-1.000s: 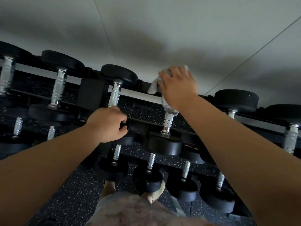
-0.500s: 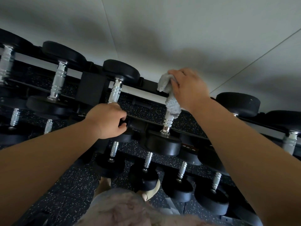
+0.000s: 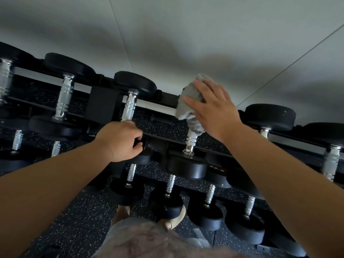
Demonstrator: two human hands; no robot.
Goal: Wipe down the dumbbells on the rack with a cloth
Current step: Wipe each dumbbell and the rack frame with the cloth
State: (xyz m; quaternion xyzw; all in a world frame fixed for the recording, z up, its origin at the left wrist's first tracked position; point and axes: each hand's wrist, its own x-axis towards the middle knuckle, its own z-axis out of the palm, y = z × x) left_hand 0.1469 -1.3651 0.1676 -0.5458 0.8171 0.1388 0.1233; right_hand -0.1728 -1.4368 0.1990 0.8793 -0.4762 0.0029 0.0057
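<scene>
Splayed now where they were curled half a second ago, our right fingers [image 3: 214,88] lie nearly straight, pressing the grey cloth [image 3: 183,111] onto the far head of a dumbbell [image 3: 186,167] on the top tier of the rack [image 3: 103,103]. The cloth bunches over that head and trails down the chrome handle. Our left fingers [image 3: 136,135] are clenched round the near end of the neighbouring dumbbell [image 3: 130,107], just to the left. Smaller dumbbells [image 3: 167,203] line the lower tier above a speckled floor [image 3: 83,211].
</scene>
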